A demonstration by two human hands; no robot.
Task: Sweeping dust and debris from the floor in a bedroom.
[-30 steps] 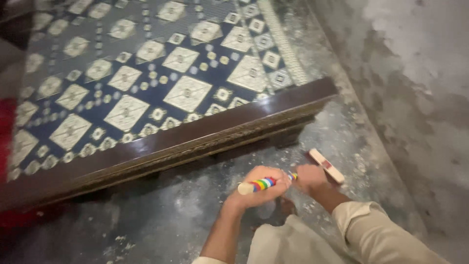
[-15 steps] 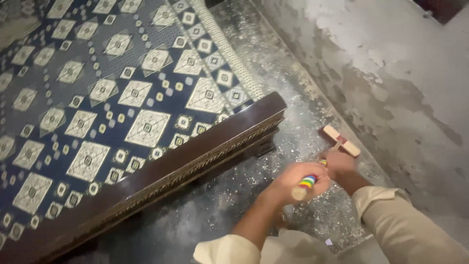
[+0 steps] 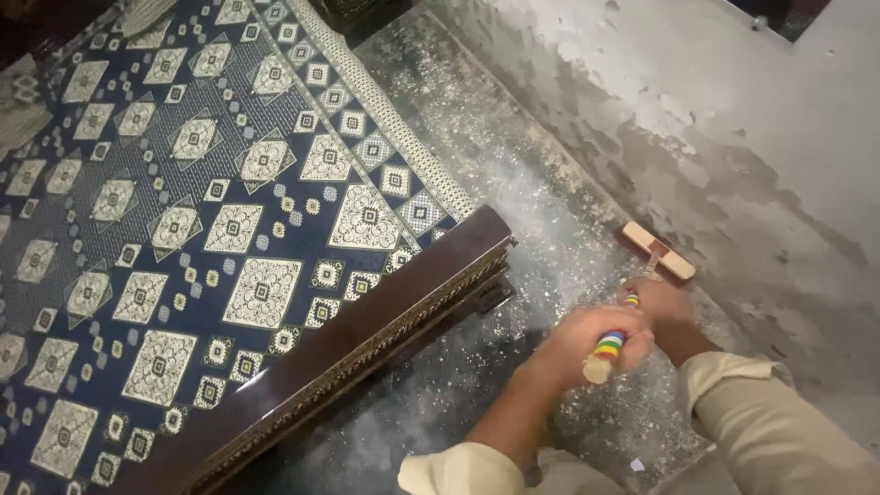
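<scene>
Rainbow-striped broom handle gripped tight by left hand and right hand, wooden brush head down by the wall. Might bump that wall, or puff dust up.

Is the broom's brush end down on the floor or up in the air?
Down. The broom's head rests on the dusty floor by the wall.

A narrow strip of dusty floor, running from upper centre to lower right, is left passable, hemmed by the bed frame at left and the stained wall at right.
</scene>
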